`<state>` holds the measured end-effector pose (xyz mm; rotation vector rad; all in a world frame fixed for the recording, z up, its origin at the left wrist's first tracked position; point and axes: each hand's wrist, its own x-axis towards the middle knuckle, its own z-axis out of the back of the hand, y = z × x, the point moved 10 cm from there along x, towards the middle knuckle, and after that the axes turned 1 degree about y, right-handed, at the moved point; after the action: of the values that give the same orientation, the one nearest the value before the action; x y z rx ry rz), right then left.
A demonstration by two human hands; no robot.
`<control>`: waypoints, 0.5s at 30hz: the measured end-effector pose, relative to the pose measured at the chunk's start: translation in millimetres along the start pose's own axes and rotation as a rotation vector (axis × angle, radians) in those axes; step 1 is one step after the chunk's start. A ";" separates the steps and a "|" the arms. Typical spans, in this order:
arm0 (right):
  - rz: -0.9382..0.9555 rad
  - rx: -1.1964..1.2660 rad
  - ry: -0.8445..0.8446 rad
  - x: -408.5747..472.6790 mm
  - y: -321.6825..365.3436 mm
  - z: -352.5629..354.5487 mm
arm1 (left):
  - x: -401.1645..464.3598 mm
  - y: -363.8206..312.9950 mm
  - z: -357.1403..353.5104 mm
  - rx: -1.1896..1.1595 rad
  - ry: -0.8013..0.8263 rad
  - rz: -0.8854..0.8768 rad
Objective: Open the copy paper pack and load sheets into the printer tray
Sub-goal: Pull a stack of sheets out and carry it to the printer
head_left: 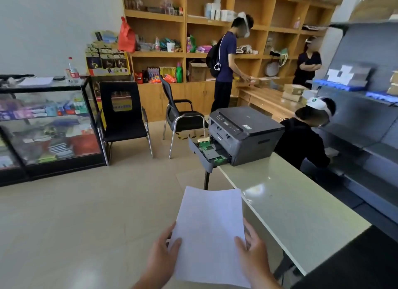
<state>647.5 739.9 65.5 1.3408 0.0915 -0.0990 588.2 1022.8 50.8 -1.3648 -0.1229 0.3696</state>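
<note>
A thin stack of white paper sheets is held flat in front of me, low in the head view. My left hand grips its left edge and my right hand grips its right edge. Farther ahead a dark grey printer stands on the far end of a pale green table. Its paper tray is pulled out toward me, with green guides showing and no paper visible in it. The copy paper pack is not in view.
Two black chairs stand on the tiled floor left of the printer. A glass display case is at the far left. One person crouches right of the printer, two stand by wooden shelves. Grey shelving lines the right.
</note>
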 end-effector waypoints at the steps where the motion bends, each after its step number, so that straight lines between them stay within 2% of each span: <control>1: 0.002 0.004 -0.001 18.0 0.2 -7.6 | 19.1 -0.2 1.7 -0.003 -0.003 0.004; 15: -0.092 0.171 0.019 288.2 21.0 -110.7 | 301.3 -42.1 12.0 0.129 -0.029 0.030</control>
<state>935.0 846.9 25.3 1.5087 0.1635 -0.1753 874.5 1126.3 55.9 -1.2349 -0.1007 0.4153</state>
